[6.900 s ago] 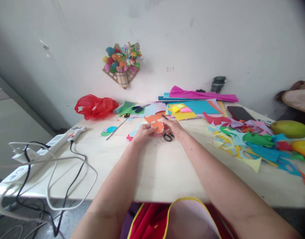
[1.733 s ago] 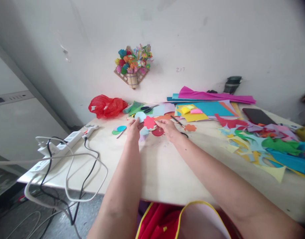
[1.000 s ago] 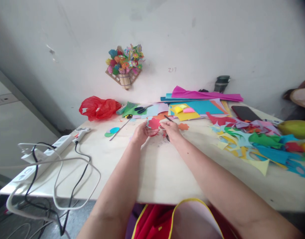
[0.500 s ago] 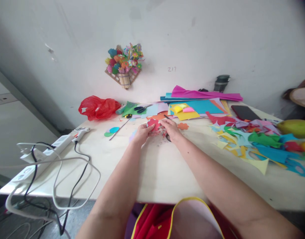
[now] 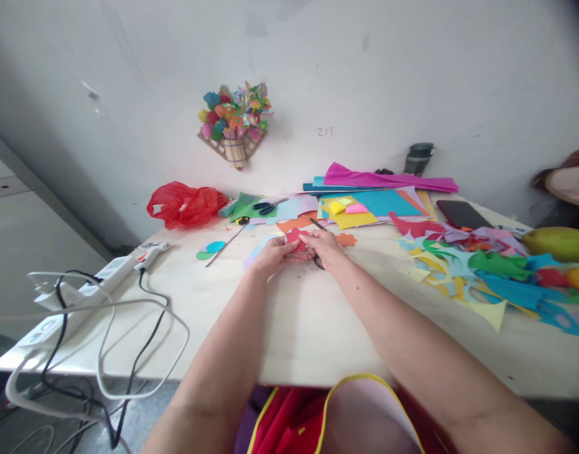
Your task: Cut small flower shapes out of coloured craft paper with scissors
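A red paper flower (image 5: pixel 296 239) is held up over the middle of the table between my two hands. My left hand (image 5: pixel 273 253) pinches its left side. On its right side, the fingers of my right hand (image 5: pixel 324 246) are closed at the edge. Below my right hand a dark ring (image 5: pixel 319 261) peeks out, and a thin dark stick (image 5: pixel 316 222) lies just above it; whether these belong together I cannot tell. An orange paper flower (image 5: pixel 346 240) rests right beside my right hand. Pale paper pieces (image 5: pixel 254 253) lie partly hidden behind my left hand.
Blue and green paper circles (image 5: pixel 216 247) lie to the left, near scissors (image 5: pixel 266 207) and a red plastic bag (image 5: pixel 188 205). Coloured sheets (image 5: pixel 393 203) are stacked behind. Paper scraps (image 5: pixel 501 265) and a phone (image 5: pixel 463 214) occupy the right. A power strip (image 5: pixel 88 296) with cables crosses the left edge.
The red paper flower has turned and shifted slightly right, and the fingers of my right hand have come further over it. My view has moved a little.
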Demonstrator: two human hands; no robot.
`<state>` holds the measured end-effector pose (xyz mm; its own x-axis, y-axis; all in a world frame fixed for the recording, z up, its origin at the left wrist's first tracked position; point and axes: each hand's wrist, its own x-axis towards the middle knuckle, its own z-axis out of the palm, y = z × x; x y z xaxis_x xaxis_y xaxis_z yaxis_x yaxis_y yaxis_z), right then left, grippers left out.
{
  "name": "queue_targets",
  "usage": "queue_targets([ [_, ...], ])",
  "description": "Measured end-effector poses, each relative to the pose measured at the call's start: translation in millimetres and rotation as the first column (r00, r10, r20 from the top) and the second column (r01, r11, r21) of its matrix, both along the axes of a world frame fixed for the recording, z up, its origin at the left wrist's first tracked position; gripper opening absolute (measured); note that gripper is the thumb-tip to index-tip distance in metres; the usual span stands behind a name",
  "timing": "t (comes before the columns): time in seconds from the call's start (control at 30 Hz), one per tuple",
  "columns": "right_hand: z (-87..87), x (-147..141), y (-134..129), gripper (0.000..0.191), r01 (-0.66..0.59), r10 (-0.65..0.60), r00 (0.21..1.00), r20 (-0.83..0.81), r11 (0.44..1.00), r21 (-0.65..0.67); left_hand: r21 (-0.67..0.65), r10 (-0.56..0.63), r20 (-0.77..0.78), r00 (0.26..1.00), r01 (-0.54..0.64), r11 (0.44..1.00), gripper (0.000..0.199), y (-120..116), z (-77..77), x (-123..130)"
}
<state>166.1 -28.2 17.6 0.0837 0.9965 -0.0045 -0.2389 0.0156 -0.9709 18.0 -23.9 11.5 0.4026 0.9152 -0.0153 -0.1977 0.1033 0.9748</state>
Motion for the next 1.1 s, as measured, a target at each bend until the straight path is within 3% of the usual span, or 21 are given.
queue_targets([
  [0.2, -2.4, -1, 1, 0.028, 0.034, -0.034, 0.999, 0.038, 0.999, 0.007, -0.004, 0.025, -0.01, 1.0, -0.025, 1.0, 0.024, 1, 0.8, -3],
  [0.5, -7.0, 2, 5, 0.027, 0.036, -0.037, 0.998, 0.057, 0.999, 0.021, -0.08, 0.087, 0.015, 0.996, -0.086, 0.993, 0.051, 6, 1.0, -4],
  [0.8, -1.2, 1, -1, 0.034, 0.013, -0.013, 1.0, 0.025, 1.0, -0.002, 0.074, 0.073, -0.059, 0.996, -0.068, 0.995, 0.042, 2, 1.7, -6],
  [1.1, 4.8, 4, -2, 0.036, 0.023, -0.026, 0.998, -0.052, 0.998, -0.06, 0.091, 0.09, -0.062, 0.994, -0.084, 0.992, 0.045, 2, 2.4, -5],
])
